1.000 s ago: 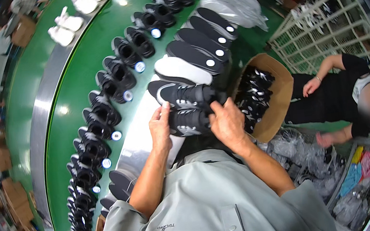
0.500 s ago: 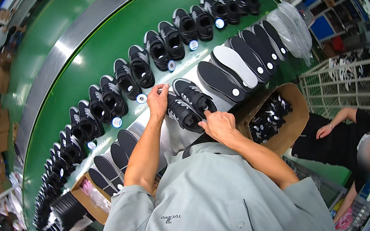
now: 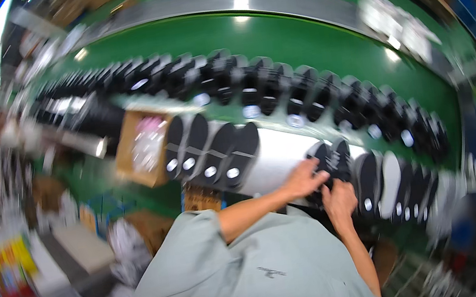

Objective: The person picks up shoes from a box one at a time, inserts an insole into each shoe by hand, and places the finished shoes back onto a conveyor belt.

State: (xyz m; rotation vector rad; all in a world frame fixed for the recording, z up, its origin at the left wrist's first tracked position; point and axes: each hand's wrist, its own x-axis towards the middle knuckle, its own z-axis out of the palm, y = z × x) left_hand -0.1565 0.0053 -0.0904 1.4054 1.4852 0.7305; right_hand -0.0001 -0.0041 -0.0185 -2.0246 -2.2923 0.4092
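Observation:
A pair of black shoes stands side by side on the white bench top [image 3: 279, 149]: a left shoe [image 3: 318, 153] and a right shoe [image 3: 341, 159]. My left hand [image 3: 304, 179] is beside the left shoe's near half, its fingers bent toward it and smeared by motion. At the heel end, my right hand [image 3: 339, 196] has its fingers closed on the right shoe. Dark insoles [image 3: 238, 156] with round white stickers lie to the left of the pair. More insoles [image 3: 367, 182] lie to the right, with one white insole [image 3: 391, 179] among them.
Beyond the bench, a long row of black shoes [image 3: 266, 87] runs across the green surface [image 3: 295, 36], with round tags near several of them. A cardboard box [image 3: 130, 147] holding pink and clear plastic is at the left. White shoes [image 3: 396, 22] sit at the far right.
My view has swung left, shifting the shoe pair rightward in the picture, and is now blurred. My left hand has come down from beyond the pair to the left shoe's side; my right hand stays at the heels.

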